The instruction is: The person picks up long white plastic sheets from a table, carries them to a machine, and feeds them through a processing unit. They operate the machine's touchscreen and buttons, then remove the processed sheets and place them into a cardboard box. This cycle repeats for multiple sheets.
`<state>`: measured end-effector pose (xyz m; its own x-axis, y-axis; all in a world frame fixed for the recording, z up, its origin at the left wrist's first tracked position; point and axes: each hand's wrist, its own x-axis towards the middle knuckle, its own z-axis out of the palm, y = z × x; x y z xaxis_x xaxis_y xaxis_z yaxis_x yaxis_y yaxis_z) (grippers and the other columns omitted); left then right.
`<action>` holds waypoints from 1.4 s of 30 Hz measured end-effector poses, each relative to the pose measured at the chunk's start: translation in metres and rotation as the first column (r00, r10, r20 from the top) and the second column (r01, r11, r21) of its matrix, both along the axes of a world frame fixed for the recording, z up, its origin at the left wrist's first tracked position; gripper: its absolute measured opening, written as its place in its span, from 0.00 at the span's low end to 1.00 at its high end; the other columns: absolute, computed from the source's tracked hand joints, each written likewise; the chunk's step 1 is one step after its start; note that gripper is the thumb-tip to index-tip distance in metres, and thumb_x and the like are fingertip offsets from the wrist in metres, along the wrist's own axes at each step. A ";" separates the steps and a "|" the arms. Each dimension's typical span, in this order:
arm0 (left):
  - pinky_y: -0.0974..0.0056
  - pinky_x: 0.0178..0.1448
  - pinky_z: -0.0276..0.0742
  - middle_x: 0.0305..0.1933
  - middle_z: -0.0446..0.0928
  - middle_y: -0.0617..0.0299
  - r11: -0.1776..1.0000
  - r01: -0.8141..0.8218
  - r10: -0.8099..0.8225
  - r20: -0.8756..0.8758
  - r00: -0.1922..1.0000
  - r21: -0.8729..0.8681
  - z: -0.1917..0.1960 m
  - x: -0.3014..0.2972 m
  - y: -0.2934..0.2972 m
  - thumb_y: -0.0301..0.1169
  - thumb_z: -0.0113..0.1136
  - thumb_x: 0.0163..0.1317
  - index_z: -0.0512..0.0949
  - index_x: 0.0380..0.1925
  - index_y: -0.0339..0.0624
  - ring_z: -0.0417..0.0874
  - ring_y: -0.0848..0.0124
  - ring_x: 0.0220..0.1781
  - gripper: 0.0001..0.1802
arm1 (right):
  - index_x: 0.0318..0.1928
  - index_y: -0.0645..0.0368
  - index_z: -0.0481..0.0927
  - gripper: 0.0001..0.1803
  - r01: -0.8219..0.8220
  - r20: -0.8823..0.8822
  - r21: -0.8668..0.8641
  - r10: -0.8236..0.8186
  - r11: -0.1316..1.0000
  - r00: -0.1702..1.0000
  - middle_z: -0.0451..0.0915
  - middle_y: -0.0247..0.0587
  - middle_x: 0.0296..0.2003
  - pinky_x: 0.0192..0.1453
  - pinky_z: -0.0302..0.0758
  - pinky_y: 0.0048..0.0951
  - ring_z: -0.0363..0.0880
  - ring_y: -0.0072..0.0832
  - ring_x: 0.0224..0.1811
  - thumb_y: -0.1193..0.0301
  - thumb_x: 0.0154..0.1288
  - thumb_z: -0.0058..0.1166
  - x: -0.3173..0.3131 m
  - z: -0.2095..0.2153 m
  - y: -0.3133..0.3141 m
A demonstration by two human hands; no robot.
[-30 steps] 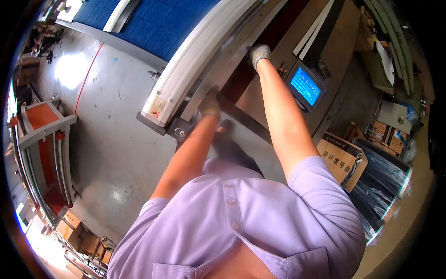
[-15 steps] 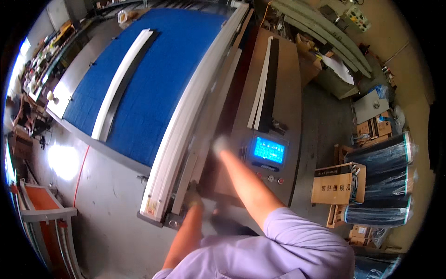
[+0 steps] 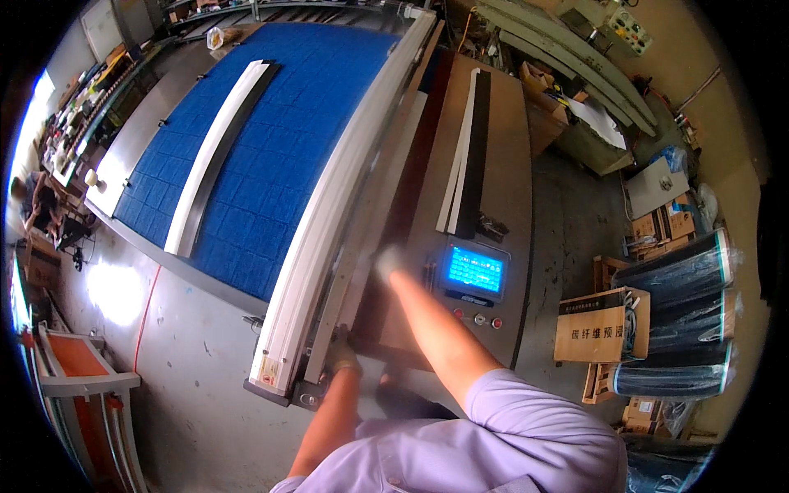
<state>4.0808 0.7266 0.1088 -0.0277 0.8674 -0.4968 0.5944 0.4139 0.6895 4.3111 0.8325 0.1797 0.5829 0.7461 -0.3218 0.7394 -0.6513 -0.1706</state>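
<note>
My right hand (image 3: 389,262), in a pale glove, reaches over the bed of a large cutting machine, just right of its long white beam (image 3: 316,222). It is blurred, and its fingers cannot be made out. Close to the beam's near end, my left hand (image 3: 342,355), gloved too, is down by the narrow metal rail (image 3: 330,308). Its fingers are hidden, so whether it grips anything cannot be told. Right of my right hand is a lit blue touch screen (image 3: 474,269). Beyond the screen lie long white and black strips (image 3: 468,156) on the brown tabletop.
A blue bed (image 3: 271,164) left of the beam carries another long white and black strip (image 3: 215,156). Push buttons (image 3: 480,320) sit below the screen. At right are a cardboard box (image 3: 593,329) and plastic-wrapped black rolls (image 3: 678,329). An orange-and-grey frame (image 3: 82,378) stands at left.
The view has shifted slightly and is sharper now. Both hands stay in nearly the same places, my right hand still blurred.
</note>
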 end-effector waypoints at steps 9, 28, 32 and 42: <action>0.55 0.68 0.60 0.64 0.68 0.42 0.913 -0.332 0.394 0.304 0.868 -0.235 -0.037 -0.014 0.009 0.49 0.57 0.61 0.72 0.57 0.32 0.67 0.47 0.66 0.33 | 0.44 0.61 0.82 0.17 0.010 -0.040 0.053 -0.008 0.999 0.999 0.82 0.48 0.43 0.49 0.76 0.37 0.81 0.39 0.45 0.63 0.67 0.45 -0.001 -0.067 0.017; 0.59 0.53 0.72 0.49 0.79 0.51 0.854 -0.412 0.502 0.296 0.813 -0.317 0.099 0.022 0.011 0.41 0.59 0.63 0.74 0.51 0.31 0.80 0.59 0.47 0.25 | 0.44 0.52 0.85 0.13 0.170 -0.078 0.049 -0.166 0.984 0.983 0.83 0.44 0.46 0.45 0.78 0.40 0.82 0.40 0.44 0.67 0.63 0.50 -0.009 0.000 0.005; 0.57 0.59 0.68 0.55 0.76 0.49 0.974 -0.222 0.225 0.208 0.952 -0.036 0.040 0.020 0.001 0.44 0.58 0.63 0.74 0.52 0.31 0.77 0.55 0.54 0.27 | 0.53 0.53 0.80 0.21 0.036 0.093 0.085 -0.044 0.996 0.995 0.74 0.49 0.57 0.50 0.76 0.42 0.79 0.44 0.49 0.62 0.59 0.57 0.013 -0.034 0.011; 0.57 0.61 0.67 0.56 0.75 0.45 0.982 -0.088 0.113 -0.146 0.983 0.170 0.006 0.008 -0.002 0.46 0.60 0.60 0.77 0.50 0.34 0.76 0.53 0.56 0.28 | 0.73 0.52 0.46 0.68 -0.356 0.130 -0.195 0.383 0.914 0.914 0.43 0.48 0.74 0.64 0.66 0.49 0.61 0.50 0.66 0.42 0.37 0.71 0.007 0.002 0.024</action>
<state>4.0886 0.7249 0.1152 -0.1841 0.9248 -0.3331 0.6596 0.3674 0.6557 4.3181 0.8565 0.1818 0.3299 0.8629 -0.3828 0.9407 -0.3343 0.0571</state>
